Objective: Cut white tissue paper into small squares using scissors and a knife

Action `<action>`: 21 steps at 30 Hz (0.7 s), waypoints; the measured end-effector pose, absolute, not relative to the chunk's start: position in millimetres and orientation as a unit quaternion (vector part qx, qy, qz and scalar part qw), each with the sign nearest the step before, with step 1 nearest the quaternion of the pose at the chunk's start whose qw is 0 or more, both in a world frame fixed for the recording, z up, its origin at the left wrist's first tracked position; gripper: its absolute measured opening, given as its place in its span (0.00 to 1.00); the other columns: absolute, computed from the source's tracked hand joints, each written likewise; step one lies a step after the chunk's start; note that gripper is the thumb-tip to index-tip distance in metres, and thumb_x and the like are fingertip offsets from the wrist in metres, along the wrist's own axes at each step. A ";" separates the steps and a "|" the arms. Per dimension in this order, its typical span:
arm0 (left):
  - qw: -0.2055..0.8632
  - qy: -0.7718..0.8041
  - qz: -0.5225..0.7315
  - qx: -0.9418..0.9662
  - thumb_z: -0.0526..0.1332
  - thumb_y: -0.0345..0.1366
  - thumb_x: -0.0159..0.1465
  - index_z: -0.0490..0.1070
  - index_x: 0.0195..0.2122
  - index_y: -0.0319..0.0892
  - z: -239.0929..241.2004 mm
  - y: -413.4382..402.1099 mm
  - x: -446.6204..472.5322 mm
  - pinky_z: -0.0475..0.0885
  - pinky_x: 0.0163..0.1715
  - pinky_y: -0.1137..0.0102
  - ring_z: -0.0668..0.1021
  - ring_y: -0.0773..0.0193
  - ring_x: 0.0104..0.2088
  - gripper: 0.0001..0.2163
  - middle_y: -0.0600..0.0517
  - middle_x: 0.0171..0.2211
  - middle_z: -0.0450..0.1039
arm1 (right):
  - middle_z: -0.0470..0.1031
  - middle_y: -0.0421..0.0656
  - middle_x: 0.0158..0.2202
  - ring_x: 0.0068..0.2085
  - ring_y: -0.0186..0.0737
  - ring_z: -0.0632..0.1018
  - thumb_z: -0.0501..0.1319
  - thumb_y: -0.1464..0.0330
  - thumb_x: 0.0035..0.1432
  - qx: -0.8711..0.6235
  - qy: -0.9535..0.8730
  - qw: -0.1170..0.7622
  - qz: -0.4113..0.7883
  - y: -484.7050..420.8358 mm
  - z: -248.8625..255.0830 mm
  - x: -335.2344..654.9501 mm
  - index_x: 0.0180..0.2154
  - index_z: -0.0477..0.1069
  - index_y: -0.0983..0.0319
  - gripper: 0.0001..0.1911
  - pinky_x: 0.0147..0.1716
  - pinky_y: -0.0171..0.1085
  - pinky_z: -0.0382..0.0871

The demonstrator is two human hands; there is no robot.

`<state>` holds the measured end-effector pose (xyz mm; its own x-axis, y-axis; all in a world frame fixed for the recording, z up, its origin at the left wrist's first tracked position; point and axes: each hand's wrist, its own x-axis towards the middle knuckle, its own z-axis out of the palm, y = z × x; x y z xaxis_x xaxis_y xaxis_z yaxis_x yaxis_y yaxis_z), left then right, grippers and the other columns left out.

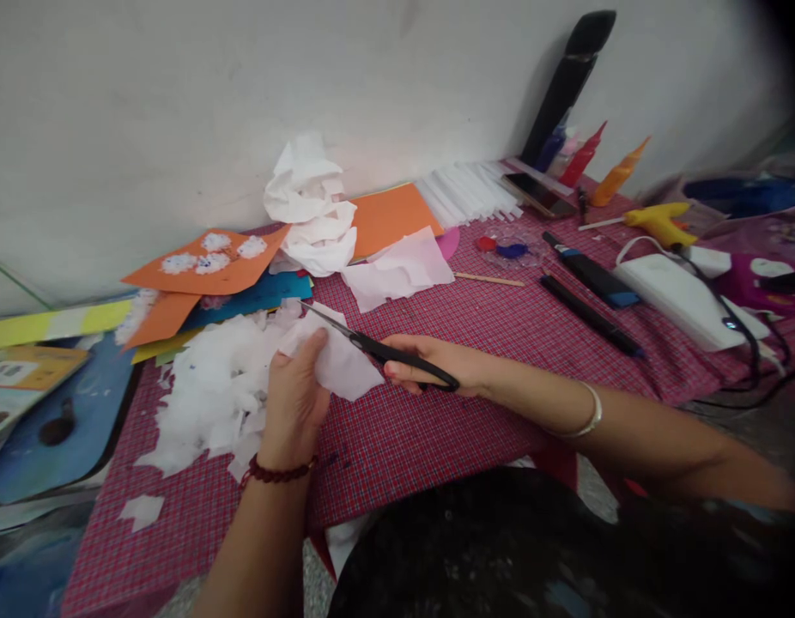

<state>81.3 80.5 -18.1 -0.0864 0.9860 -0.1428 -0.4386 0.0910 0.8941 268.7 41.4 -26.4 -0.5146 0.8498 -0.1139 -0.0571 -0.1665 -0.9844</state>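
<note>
My left hand (298, 386) is closed on a piece of thin white tissue paper (349, 369), with the thumb on top. In my right hand (423, 360) is a pair of scissors with black handles (397, 354). Their blades (326, 318) lie across the upper part of that paper, close to my left thumb; whether they are parted is too blurred to tell. A heap of white paper scraps (210, 386) spreads on the table just left of my left hand, partly hidden by it. One loose scrap (142, 511) lies nearer the front.
Behind my hands are crumpled tissue (317, 232), a flat tissue sheet (401, 270), orange paper (394, 219) and orange cards with white dotted shapes (210, 266). To the right lie white sticks (468, 193), a phone (539, 196), a yellow glue gun (661, 223) and a white power strip (687, 296) with cords.
</note>
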 end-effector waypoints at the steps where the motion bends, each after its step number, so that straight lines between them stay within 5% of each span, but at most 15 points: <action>1: 0.601 0.436 0.593 0.313 0.74 0.32 0.48 0.77 0.36 0.40 -17.8 80.0 81.6 0.80 0.42 0.66 0.82 0.63 0.32 0.14 0.51 0.34 0.82 | 0.62 0.32 0.25 0.22 0.27 0.64 0.67 0.43 0.51 -0.360 -0.549 0.338 0.675 41.5 -26.6 268.5 0.38 0.65 0.62 0.30 0.20 0.32 0.56; 13: 0.627 0.427 0.580 0.298 0.73 0.30 0.50 0.77 0.34 0.40 -17.2 75.9 86.1 0.78 0.34 0.73 0.81 0.67 0.30 0.10 0.52 0.33 0.81 | 0.65 0.31 0.24 0.19 0.24 0.64 0.71 0.47 0.50 -0.357 -0.499 0.365 0.700 42.5 -34.6 264.5 0.35 0.66 0.62 0.27 0.16 0.30 0.55; 21: 0.636 0.411 0.604 0.251 0.64 0.24 0.59 0.76 0.33 0.40 -20.3 91.4 73.2 0.78 0.40 0.74 0.81 0.68 0.34 0.05 0.51 0.33 0.81 | 0.67 0.32 0.23 0.20 0.25 0.67 0.72 0.47 0.49 -0.358 -0.462 0.412 0.699 47.2 -30.5 271.2 0.35 0.66 0.61 0.27 0.18 0.28 0.60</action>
<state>73.2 91.4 -20.3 -0.0664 0.9733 -0.2198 -0.5615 0.1456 0.8146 271.2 47.2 -30.5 -0.4040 0.9069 -0.1198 -0.2460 -0.2339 -0.9406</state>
